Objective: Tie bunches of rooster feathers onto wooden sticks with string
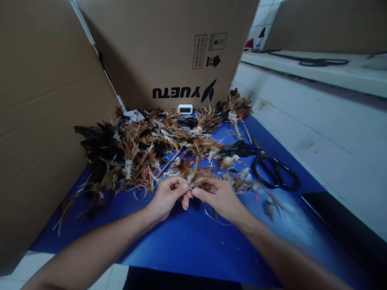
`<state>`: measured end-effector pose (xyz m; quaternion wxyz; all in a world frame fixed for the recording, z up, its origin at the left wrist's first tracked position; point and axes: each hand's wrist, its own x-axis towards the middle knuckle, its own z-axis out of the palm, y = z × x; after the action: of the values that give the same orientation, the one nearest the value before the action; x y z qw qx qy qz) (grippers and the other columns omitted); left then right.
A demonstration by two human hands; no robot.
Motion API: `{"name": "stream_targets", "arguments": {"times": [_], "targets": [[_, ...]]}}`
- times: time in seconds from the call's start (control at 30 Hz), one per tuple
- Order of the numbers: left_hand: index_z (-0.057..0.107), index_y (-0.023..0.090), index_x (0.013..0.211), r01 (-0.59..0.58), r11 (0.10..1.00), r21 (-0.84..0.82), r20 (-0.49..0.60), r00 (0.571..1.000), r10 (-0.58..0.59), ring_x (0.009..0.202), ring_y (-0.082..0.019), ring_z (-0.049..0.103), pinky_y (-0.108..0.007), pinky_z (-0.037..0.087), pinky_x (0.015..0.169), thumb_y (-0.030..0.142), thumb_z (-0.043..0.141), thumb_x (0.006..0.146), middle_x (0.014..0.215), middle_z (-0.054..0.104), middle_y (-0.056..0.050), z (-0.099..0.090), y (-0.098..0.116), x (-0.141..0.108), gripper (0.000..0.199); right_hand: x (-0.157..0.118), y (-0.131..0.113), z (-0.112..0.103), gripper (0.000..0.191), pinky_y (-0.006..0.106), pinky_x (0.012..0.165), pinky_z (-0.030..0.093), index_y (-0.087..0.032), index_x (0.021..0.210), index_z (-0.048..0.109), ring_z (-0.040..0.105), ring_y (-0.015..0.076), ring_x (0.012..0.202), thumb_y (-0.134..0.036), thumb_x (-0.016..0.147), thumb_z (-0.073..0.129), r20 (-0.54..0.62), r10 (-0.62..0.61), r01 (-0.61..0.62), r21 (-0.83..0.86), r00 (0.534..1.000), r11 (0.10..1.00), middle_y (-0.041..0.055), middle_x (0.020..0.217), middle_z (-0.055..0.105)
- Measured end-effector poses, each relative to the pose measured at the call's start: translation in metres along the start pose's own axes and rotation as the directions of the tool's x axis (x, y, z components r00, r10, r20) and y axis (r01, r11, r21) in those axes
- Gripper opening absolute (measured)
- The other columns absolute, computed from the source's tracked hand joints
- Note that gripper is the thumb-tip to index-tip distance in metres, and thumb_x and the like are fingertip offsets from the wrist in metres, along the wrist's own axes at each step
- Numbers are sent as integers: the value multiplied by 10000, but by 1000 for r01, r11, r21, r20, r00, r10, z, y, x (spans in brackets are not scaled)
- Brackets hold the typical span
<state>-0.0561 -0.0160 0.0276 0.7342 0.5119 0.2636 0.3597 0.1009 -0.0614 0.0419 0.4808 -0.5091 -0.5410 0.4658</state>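
Brown and grey feathers [198, 177] stand up between my two hands, held at their base. My left hand [171, 194] pinches them with thumb and fingers from the left. From the right, my right hand [219, 197] closes its thumb and fingers on the same feathers, and the fingertips of both hands meet. A large heap of brown, black and white feathers [130, 149] lies just beyond the hands. Under my right wrist a thin loop of ribbon or string [222, 221] rests on the table.
Black-handled scissors [275, 173] lie right of the feathers on the blue table [193, 245]. A small white digital display [185, 109] stands at the back before a cardboard box [169, 48]. Another cardboard panel [45, 112] borders the left. A dark flat object [338, 217] lies along the right edge.
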Motion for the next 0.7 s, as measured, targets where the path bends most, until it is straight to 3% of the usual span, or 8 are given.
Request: {"name": "stream_targets", "arguments": {"times": [0.17,0.4,0.7], "targets": [[548,113,680,82,997,-8,100,992,-81,385,-71,521,-181,418,400,328,605,774,564,599,-3,-1,-1,0,241,-1,-6,-2,170,238,567,446,-151,733,617,541,112,585,-313,704,660,63,-68,62,95,996,994,1,643,610],[524,113,657,186,982,-44,194,965,-175,381,-69,528,-166,409,384,330,616,764,565,602,-10,-1,0,-1,259,0,-1,-6,170,268,653,471,-151,668,646,575,145,683,-316,692,683,69,-106,103,38,992,994,33,722,632],[531,111,666,210,976,-54,194,961,-196,380,-71,524,-174,420,376,310,604,776,578,605,-13,-2,0,-1,239,0,-10,-3,213,237,563,445,-158,627,628,539,117,578,-356,672,690,6,-103,103,12,995,995,2,609,595]]}}
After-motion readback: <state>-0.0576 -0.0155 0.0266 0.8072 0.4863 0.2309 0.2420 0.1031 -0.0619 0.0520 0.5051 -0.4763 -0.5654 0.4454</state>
